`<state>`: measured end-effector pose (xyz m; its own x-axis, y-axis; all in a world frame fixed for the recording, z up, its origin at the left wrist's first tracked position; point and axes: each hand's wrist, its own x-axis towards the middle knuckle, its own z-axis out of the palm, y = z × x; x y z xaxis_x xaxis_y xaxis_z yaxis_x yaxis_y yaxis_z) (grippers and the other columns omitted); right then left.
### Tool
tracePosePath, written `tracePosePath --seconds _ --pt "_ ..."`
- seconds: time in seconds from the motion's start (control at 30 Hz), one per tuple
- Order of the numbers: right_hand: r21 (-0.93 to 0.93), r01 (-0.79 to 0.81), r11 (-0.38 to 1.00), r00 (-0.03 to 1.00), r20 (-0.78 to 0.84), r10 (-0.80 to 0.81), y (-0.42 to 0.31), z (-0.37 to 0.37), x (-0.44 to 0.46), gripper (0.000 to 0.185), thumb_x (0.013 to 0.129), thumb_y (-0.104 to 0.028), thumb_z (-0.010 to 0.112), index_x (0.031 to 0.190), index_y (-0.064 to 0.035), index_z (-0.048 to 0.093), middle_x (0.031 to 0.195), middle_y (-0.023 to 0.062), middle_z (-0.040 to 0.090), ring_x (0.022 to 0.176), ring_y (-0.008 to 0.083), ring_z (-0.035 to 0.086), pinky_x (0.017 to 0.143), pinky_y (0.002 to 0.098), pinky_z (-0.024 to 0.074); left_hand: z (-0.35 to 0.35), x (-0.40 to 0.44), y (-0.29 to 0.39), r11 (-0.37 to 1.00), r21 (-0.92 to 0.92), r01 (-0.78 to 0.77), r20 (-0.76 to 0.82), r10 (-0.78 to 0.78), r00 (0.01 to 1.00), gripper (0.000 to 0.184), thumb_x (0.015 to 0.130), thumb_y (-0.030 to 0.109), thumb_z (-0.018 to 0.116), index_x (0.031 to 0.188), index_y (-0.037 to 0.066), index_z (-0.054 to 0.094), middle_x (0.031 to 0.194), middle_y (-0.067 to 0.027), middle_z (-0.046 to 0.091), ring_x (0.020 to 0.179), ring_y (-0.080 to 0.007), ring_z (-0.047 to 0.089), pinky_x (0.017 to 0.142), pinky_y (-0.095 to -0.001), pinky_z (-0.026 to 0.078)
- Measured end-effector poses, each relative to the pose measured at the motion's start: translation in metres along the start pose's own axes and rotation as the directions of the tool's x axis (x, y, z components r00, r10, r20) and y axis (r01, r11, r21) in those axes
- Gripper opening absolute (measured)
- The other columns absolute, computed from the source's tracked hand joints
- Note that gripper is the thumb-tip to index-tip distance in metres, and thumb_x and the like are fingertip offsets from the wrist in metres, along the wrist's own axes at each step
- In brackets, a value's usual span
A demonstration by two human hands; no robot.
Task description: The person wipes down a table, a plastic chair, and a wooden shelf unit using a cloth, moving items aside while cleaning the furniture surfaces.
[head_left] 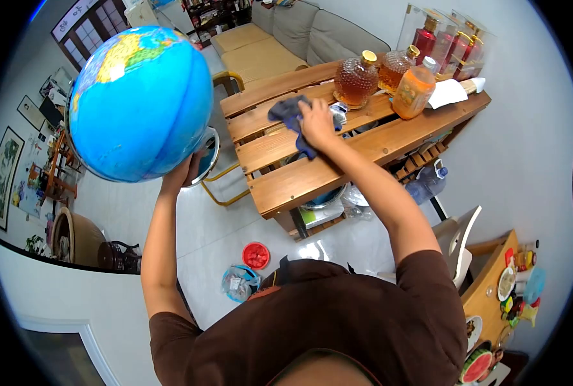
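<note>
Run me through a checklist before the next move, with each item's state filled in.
1. Globe held up in the left hand, clear of the table: ok.
2. Left fingers wrapped securely: cannot tell, partly hidden.
3. Right hand on the dark cloth: ok.
4. Free space between right hand and silvery item: not ok, very close.
5. Nearest amber bottle upright and capped: ok.

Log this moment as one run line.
left hand: holds globe | right hand: on dark cloth over slatted table | nearby: amber bottle

left hand (185,170): holds globe (142,106) | right hand (317,123): on cloth (288,113), slatted table (299,186)
</note>
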<state>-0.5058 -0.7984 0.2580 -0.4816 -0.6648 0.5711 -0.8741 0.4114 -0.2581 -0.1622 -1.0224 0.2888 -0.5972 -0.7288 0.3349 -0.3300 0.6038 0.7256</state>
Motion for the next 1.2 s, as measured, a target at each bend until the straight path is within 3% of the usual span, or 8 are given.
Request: tracePosePath --seconds 0.17,0.2,0.27,0.5,0.77,0.87,1.03,1.2 --pt "-0.004 -0.052 0.999 0.990 0.130 0.052 -0.030 0.028 0.039 0.045 0.090 -0.030 0.065 0.125 -0.0027 0.059 0.133 0.0214 0.054 0.129 0.0395 0.045 0.108 0.0497 0.0355 -0.028 -0.020 -0.010 0.996 0.088 -0.025 -0.039 0.029 0.999 0.047 0.097 0.039 0.062 0.128 0.004 0.063 0.135 -0.0204 0.058 0.130 -0.0341 0.048 0.112 -0.0421 0.032" --pt "0.065 0.055 0.996 0.984 0.165 -0.065 -0.050 0.027 0.034 0.046 0.086 -0.027 0.066 0.124 -0.0030 0.060 0.132 0.0196 0.056 0.124 0.0366 0.050 0.106 0.0460 0.0382 -0.035 -0.023 -0.019 0.888 0.402 -0.223 0.011 0.239 0.971 0.044 0.096 0.034 0.062 0.131 0.007 0.059 0.136 -0.0183 0.057 0.126 -0.0363 0.051 0.109 -0.0439 0.034" --pt "0.229 0.209 0.951 0.970 0.074 -0.231 -0.089 0.039 0.009 0.044 0.080 -0.017 0.063 0.122 -0.0034 0.061 0.131 0.0193 0.057 0.120 0.0370 0.052 0.104 0.0447 0.0407 -0.046 -0.020 -0.071 0.875 0.422 -0.237 -0.042 0.280 0.959 0.041 0.097 0.032 0.061 0.130 0.008 0.061 0.136 -0.0182 0.057 0.126 -0.0370 0.051 0.108 -0.0441 0.034" --pt "0.329 0.302 0.895 0.922 0.137 -0.362 -0.095 0.042 0.019 0.041 0.088 -0.007 0.052 0.129 -0.0046 0.058 0.136 0.0207 0.050 0.126 0.0399 0.046 0.109 0.0480 0.0366 -0.091 -0.028 -0.063 0.938 0.341 0.068 -0.080 -0.043 0.996 0.053 0.099 0.047 0.052 0.133 0.008 0.062 0.142 -0.0202 0.054 0.133 -0.0382 0.047 0.112 -0.0429 0.032" --pt "-0.298 -0.247 0.922 0.964 -0.176 0.201 0.041 0.091 0.129 0.032 0.095 -0.017 0.046 0.119 -0.0038 0.062 0.132 0.0182 0.056 0.125 0.0367 0.047 0.104 0.0490 0.0374 -0.118 -0.020 -0.087 0.964 0.265 0.006 -0.131 0.029 0.991 0.049 0.098 0.045 0.055 0.127 0.008 0.066 0.135 -0.0183 0.060 0.130 -0.0342 0.051 0.111 -0.0413 0.033" --pt "-0.253 -0.291 0.923 0.931 0.148 0.334 0.028 0.095 0.158 0.035 0.093 -0.019 0.047 0.118 -0.0031 0.064 0.130 0.0189 0.059 0.125 0.0352 0.050 0.106 0.0480 0.0367 -0.124 -0.014 -0.092 0.977 0.212 0.011 -0.139 0.019 0.990 0.049 0.098 0.045 0.056 0.127 0.007 0.066 0.137 -0.0180 0.059 0.130 -0.0339 0.051 0.111 -0.0411 0.033" --pt "0.387 0.162 0.908 0.896 0.328 -0.300 -0.090 0.133 0.142 0.047 0.084 -0.021 0.068 0.129 -0.0105 0.063 0.134 0.0174 0.058 0.124 0.0357 0.054 0.107 0.0421 0.0422 -0.122 -0.001 -0.104 0.931 0.361 -0.062 -0.046 0.084 0.995 0.051 0.099 0.045 0.054 0.127 0.005 0.066 0.139 -0.0176 0.057 0.132 -0.0338 0.049 0.112 -0.0409 0.032" --pt "0.370 0.487 0.791 0.759 0.268 -0.593 -0.139 0.101 0.100 0.045 0.085 -0.017 0.068 0.129 -0.0135 0.062 0.135 0.0132 0.057 0.129 0.0317 0.050 0.109 0.0408 0.0404 -0.106 0.022 -0.105 0.885 0.438 -0.162 0.019 0.171 0.985 0.053 0.100 0.048 0.051 0.126 0.004 0.066 0.136 -0.0186 0.059 0.132 -0.0346 0.048 0.112 -0.0409 0.031"
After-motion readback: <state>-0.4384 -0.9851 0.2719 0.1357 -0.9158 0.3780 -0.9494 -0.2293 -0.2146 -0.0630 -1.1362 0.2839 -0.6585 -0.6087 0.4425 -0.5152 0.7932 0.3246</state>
